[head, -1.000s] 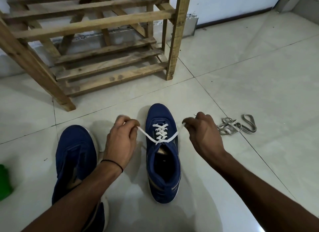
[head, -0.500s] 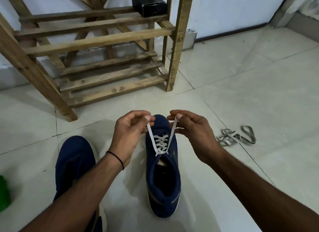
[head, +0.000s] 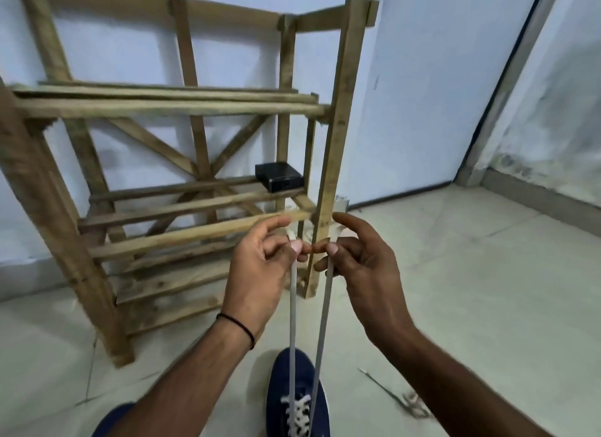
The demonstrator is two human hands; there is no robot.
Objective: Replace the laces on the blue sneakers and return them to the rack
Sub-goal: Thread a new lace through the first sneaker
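Pale blue walls point(head: 406, 78) meet a light tiled floor point(head: 487, 290). A small black box point(head: 278, 176), maybe, sits on the wooden rack point(head: 162, 108).

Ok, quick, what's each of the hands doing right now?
Left hand: pinching one end of the white lace, taut above the blue sneaker.
Right hand: pinching the other end of the same lace.

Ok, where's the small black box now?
In the head view, the small black box sits on the middle shelf of the wooden slatted rack, at its right end, above the left hand.
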